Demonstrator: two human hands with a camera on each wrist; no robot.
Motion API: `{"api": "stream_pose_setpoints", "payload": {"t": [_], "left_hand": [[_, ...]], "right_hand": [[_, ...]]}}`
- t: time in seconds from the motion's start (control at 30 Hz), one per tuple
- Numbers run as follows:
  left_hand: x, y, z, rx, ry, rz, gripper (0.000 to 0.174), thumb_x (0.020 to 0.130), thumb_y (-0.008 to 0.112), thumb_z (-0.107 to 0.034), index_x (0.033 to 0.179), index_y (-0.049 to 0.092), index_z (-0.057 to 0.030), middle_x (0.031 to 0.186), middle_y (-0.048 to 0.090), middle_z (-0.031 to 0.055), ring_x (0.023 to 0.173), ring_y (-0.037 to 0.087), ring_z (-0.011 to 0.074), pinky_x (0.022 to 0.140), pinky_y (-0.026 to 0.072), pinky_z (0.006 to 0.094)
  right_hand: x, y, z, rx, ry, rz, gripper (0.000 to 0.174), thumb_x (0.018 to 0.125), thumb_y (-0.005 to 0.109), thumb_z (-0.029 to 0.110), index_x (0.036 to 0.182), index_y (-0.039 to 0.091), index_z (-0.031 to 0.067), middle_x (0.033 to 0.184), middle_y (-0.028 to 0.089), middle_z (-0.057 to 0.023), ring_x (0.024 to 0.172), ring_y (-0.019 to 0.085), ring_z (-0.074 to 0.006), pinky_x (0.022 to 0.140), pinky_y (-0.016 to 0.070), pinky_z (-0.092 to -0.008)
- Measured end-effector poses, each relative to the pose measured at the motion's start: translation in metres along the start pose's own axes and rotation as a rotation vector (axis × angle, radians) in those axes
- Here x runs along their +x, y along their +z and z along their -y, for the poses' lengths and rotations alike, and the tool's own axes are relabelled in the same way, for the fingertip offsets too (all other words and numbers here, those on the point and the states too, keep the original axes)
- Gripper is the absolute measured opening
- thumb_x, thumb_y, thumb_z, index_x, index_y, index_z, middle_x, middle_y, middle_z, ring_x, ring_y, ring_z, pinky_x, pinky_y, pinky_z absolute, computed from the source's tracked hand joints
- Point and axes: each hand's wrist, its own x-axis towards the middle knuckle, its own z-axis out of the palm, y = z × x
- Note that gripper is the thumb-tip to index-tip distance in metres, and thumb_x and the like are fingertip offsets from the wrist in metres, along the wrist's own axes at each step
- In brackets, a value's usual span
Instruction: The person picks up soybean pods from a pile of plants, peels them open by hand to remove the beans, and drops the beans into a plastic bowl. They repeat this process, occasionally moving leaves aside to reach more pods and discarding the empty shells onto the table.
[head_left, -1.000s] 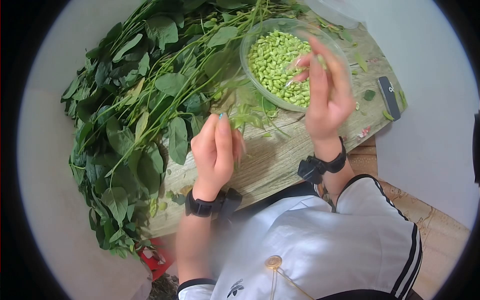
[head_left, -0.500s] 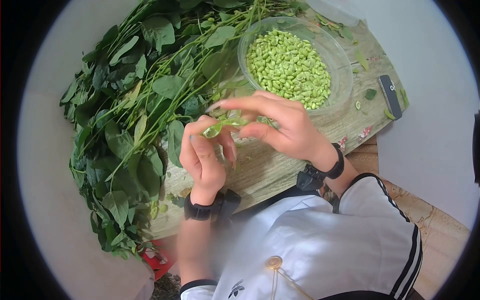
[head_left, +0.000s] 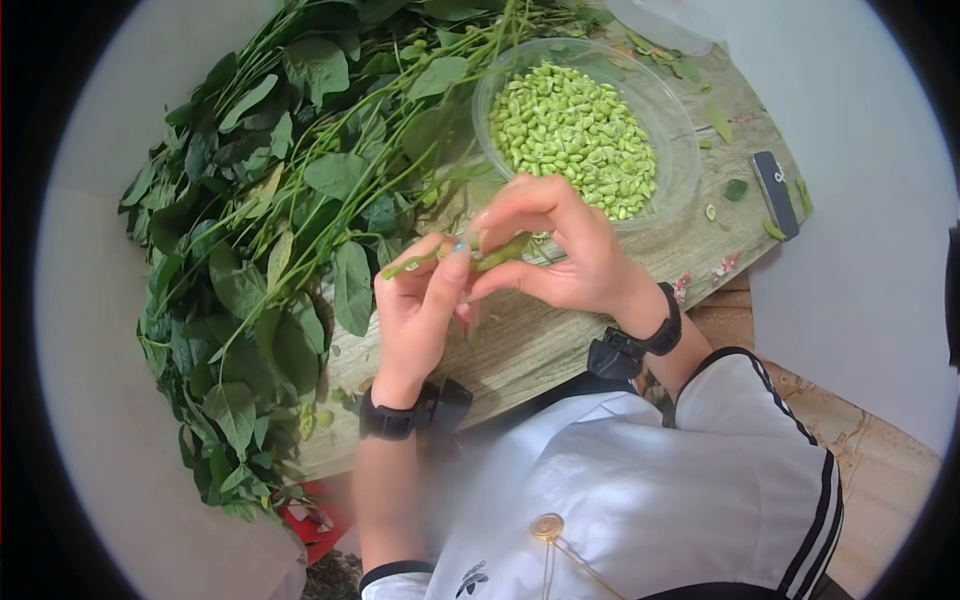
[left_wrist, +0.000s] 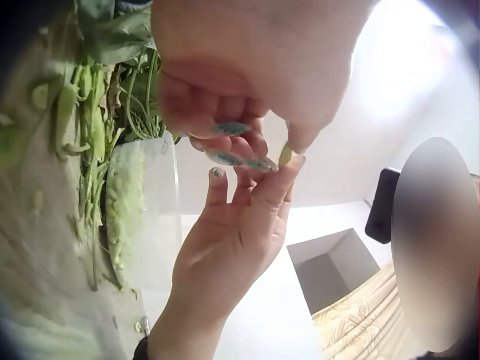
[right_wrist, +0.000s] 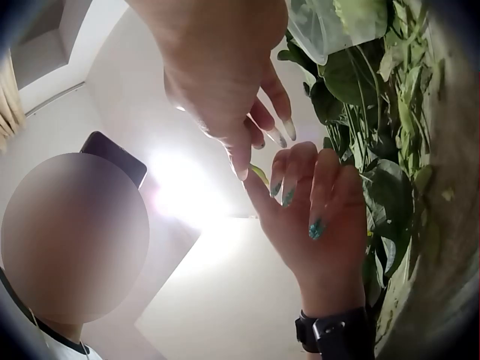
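Note:
A green bean pod (head_left: 503, 253) is between my two hands over the front of the table. My left hand (head_left: 412, 315) pinches its near end, the blue-nailed thumb on top, and a green strip of pod juts out at the left of its fingers. From the other side, my right hand (head_left: 575, 250) holds the pod between thumb and bent fingers. In the left wrist view only a small part of the pod (left_wrist: 286, 154) shows at the fingertips. Just beyond the right hand stands a clear plastic bowl (head_left: 683, 160) with many shelled green beans (head_left: 575, 130).
Leafy bean stalks (head_left: 340, 175) are heaped along the left and back of the wooden table (head_left: 520, 340). A dark phone-like object (head_left: 777, 195) lies near the right edge among loose leaf bits. Another clear container (head_left: 665, 25) is at the back.
My right hand has come from over the bowl down to the left hand, and its fingers have closed in on the pod. The left hand has turned slightly, staying nearly in place.

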Motion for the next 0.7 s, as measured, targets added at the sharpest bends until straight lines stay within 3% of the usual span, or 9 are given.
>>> {"api": "stream_pose_setpoints", "payload": {"t": [0.07, 0.2, 0.27, 0.4, 0.47, 0.6, 0.67, 0.7], "left_hand": [[-0.004, -0.001, -0.002, -0.078, -0.081, 0.062, 0.027, 0.097, 0.058, -0.022, 0.082, 0.058, 0.0007, 0.065, 0.057, 0.0029, 0.053, 0.053, 0.0083, 0.047, 0.04, 0.0223], [-0.005, -0.001, -0.001, -0.05, -0.052, 0.118, 0.027, 0.096, 0.059, -0.022, 0.082, 0.059, 0.0006, 0.065, 0.058, 0.003, 0.053, 0.055, 0.0086, 0.046, 0.0401, 0.0223], [-0.004, -0.002, -0.002, -0.058, -0.037, 0.202, 0.027, 0.097, 0.058, -0.022, 0.082, 0.059, 0.0005, 0.064, 0.058, 0.0031, 0.052, 0.055, 0.0086, 0.046, 0.0401, 0.0224], [-0.004, 0.003, -0.008, 0.062, -0.026, 0.131, 0.029, 0.099, 0.055, -0.022, 0.081, 0.059, 0.001, 0.064, 0.058, 0.0034, 0.05, 0.054, 0.0084, 0.045, 0.0391, 0.0218], [-0.005, 0.0, 0.0, 0.014, 0.024, 0.107, 0.03, 0.1, 0.051, -0.019, 0.081, 0.06, 0.0026, 0.064, 0.058, 0.0031, 0.048, 0.054, 0.0077, 0.043, 0.0373, 0.0219], [-0.004, 0.0, 0.006, -0.046, 0.034, 0.112, 0.032, 0.101, 0.049, -0.02, 0.081, 0.06, 0.0031, 0.062, 0.056, 0.0031, 0.046, 0.052, 0.0077, 0.041, 0.0356, 0.0215], [-0.004, 0.003, 0.006, 0.022, 0.106, 0.009, 0.033, 0.102, 0.049, -0.022, 0.084, 0.062, 0.0023, 0.06, 0.055, 0.0033, 0.045, 0.051, 0.008, 0.041, 0.0352, 0.0211], [-0.003, 0.003, 0.007, 0.022, 0.107, 0.011, 0.033, 0.102, 0.049, -0.022, 0.084, 0.062, 0.0023, 0.06, 0.055, 0.0033, 0.045, 0.051, 0.008, 0.041, 0.0352, 0.0211]], "right_hand": [[-0.001, -0.004, 0.002, -0.023, 0.059, 0.105, 0.049, 0.079, 0.078, 0.007, 0.115, 0.046, 0.003, 0.11, 0.063, -0.0088, 0.097, 0.067, -0.019, 0.084, 0.0536, -0.0297], [-0.002, -0.005, -0.005, 0.015, 0.064, 0.108, 0.051, 0.078, 0.078, 0.007, 0.115, 0.045, 0.0034, 0.107, 0.064, -0.0085, 0.092, 0.067, -0.0177, 0.082, 0.0527, -0.0294], [0.0, -0.005, -0.004, 0.004, -0.036, 0.142, 0.075, 0.074, 0.083, 0.012, 0.132, 0.037, 0.0015, 0.115, 0.059, -0.0114, 0.085, 0.065, -0.0143, 0.081, 0.0504, -0.0271], [0.006, -0.007, 0.003, -0.039, 0.074, 0.183, 0.093, 0.072, 0.084, 0.015, 0.143, 0.025, 0.0005, 0.118, 0.059, -0.0099, 0.083, 0.064, -0.0125, 0.081, 0.049, -0.0266], [0.005, -0.007, 0.001, 0.058, 0.116, 0.167, 0.103, 0.072, 0.084, 0.017, 0.149, 0.018, 0.0003, 0.106, 0.064, -0.007, 0.082, 0.063, -0.0118, 0.08, 0.0488, -0.0266], [0.005, -0.004, 0.004, 0.124, 0.203, 0.148, 0.1, 0.073, 0.083, 0.019, 0.149, 0.02, 0.002, 0.114, 0.064, -0.0095, 0.081, 0.063, -0.0113, 0.078, 0.0491, -0.0263], [0.003, -0.004, -0.009, -0.072, -0.028, 0.16, 0.097, 0.075, 0.082, 0.019, 0.15, 0.022, 0.0047, 0.141, 0.047, -0.0159, 0.081, 0.063, -0.0118, 0.081, 0.0489, -0.0274], [0.003, -0.003, -0.009, -0.096, 0.073, 0.076, 0.104, 0.072, 0.085, 0.025, 0.151, 0.021, 0.0075, 0.151, 0.035, -0.0172, 0.087, 0.064, -0.0144, 0.1, 0.0399, -0.0389]]}}
